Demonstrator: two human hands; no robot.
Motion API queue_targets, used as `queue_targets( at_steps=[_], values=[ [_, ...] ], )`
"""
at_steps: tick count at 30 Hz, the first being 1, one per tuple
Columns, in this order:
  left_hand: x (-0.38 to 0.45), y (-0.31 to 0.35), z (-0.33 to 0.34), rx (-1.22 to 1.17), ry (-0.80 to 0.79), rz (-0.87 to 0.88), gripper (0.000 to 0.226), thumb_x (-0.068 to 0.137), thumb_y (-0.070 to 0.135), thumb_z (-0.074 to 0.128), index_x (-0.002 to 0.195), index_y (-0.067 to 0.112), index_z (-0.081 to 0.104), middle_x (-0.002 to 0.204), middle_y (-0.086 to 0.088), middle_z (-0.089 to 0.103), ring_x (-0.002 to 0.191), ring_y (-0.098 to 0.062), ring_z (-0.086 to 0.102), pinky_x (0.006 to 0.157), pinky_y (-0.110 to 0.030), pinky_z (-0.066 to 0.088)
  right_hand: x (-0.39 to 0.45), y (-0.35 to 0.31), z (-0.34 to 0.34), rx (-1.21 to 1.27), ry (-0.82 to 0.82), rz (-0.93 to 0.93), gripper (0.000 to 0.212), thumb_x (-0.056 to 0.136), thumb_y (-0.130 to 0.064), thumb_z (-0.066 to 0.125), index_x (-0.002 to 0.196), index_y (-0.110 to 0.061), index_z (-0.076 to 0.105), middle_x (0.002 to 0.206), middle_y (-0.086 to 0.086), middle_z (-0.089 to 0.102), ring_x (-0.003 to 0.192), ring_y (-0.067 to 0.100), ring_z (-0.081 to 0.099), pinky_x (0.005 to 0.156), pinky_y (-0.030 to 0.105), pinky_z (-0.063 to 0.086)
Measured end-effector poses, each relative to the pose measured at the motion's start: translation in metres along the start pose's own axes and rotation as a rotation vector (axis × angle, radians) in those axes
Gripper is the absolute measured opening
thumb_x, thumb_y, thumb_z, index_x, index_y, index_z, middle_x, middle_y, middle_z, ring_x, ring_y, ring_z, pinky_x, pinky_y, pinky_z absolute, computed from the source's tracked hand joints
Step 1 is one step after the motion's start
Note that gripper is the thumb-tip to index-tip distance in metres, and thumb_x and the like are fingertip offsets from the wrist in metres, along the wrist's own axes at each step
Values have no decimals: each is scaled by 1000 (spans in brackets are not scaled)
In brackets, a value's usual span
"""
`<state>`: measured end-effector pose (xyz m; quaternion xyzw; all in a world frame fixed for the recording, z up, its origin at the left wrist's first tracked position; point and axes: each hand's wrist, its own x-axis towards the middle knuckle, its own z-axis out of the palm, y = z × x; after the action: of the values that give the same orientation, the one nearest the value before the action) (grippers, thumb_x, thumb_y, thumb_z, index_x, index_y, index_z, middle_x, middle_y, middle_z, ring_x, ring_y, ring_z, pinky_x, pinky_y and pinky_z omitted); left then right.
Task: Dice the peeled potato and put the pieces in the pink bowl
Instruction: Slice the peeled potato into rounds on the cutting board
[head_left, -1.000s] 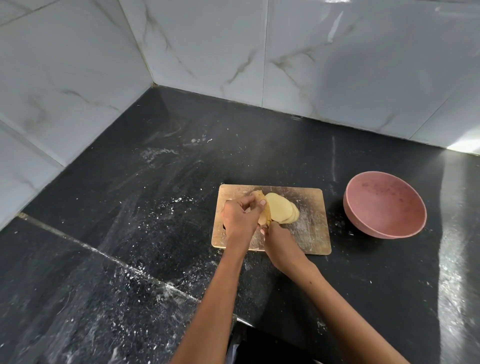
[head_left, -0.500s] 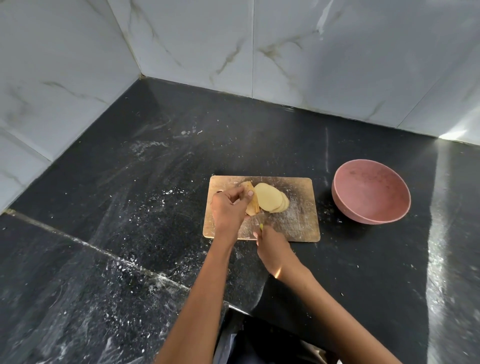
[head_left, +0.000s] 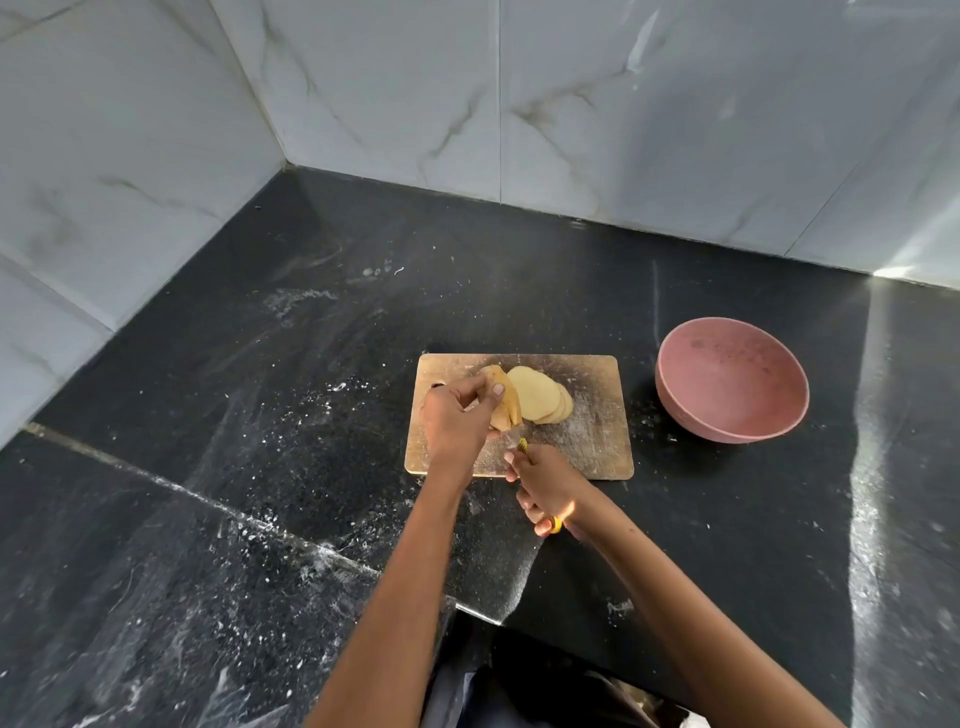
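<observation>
A wooden cutting board (head_left: 597, 447) lies on the black counter. On it, several flat potato slices (head_left: 537, 395) fan out to the right of an uncut potato piece (head_left: 506, 402). My left hand (head_left: 457, 415) grips that uncut piece from the left, fingers curled over its top. At the board's near edge my right hand (head_left: 545, 480) grips a yellow-handled knife (head_left: 555, 525); its blade is mostly hidden. The pink bowl (head_left: 732, 379) stands to the right of the board with nothing in it.
The black stone counter (head_left: 260, 415) is dusted with white specks and has a seam running across the left. Marble-tiled walls (head_left: 623, 104) close off the back and left. The counter's near edge lies below my arms.
My right hand has pulled the knife back toward me, from beside the potato to the board's near edge. My left hand keeps its hold on the uncut piece.
</observation>
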<state>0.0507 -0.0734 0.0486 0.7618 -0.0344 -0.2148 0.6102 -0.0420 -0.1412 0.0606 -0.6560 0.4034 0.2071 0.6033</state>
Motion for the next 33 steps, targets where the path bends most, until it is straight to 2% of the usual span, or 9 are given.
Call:
queue_targets(
  at_steps=[3,5,6,8,11,14,19,24,33],
  values=[
    [0,0,1,2,-3,0,38,85,9,71,122,2,62,113,-11,69,98,-23,69,69,-38,61,-2,-3,2,-38,-37,16,34,105,-26,33,76,-13,46,52,3,45,37,13,43,43,20,39],
    [-1,0,0,-35,-9,-9,38,86,8,70,123,1,62,111,-13,70,95,-23,69,68,-37,61,-1,0,8,-370,135,-112,24,103,-16,36,97,-6,56,84,13,62,74,26,63,65,33,45],
    [-2,-1,-1,-68,-17,-15,38,86,6,70,122,1,62,109,-14,70,91,-22,70,64,-33,60,-2,3,10,-486,211,-150,22,102,-13,37,108,-4,56,100,15,63,93,31,62,72,35,43],
    [-6,-3,-3,-122,-36,-31,37,85,4,70,121,1,62,104,-14,71,83,-18,70,58,-27,59,-4,5,8,-564,257,-162,22,101,-13,38,116,-5,53,111,14,61,106,31,57,75,33,40],
    [-7,-5,1,-140,-34,-38,41,83,8,73,122,2,62,108,-13,70,82,-17,71,57,-29,59,-19,0,-3,-635,223,-156,22,102,-18,37,110,-8,55,108,11,60,102,27,57,74,30,38],
    [-6,-3,4,-161,-29,-67,44,81,10,75,122,4,62,112,-10,69,82,-15,70,55,-27,58,-40,-4,-22,-649,173,-170,20,101,-16,36,89,-14,52,88,4,56,86,22,54,66,27,40],
    [-6,-1,3,-308,-43,-154,40,78,7,77,115,7,65,111,-11,70,88,-16,70,56,-28,58,-59,-3,-41,-488,213,-283,35,103,-36,30,81,-16,49,74,0,51,68,15,48,63,30,39],
    [-8,-2,4,-430,-39,-193,40,75,4,77,113,6,65,112,-13,69,94,-23,70,57,-29,58,-35,-9,-26,-425,337,-402,32,104,-34,30,92,-12,51,77,0,52,64,9,45,54,24,33],
    [-11,0,4,-471,-25,-226,43,76,2,76,118,3,65,110,-12,70,83,-13,72,54,-25,56,-16,-8,-16,-453,347,-426,26,104,-30,32,87,-15,45,72,-2,50,61,9,42,54,27,33]
  ],
)
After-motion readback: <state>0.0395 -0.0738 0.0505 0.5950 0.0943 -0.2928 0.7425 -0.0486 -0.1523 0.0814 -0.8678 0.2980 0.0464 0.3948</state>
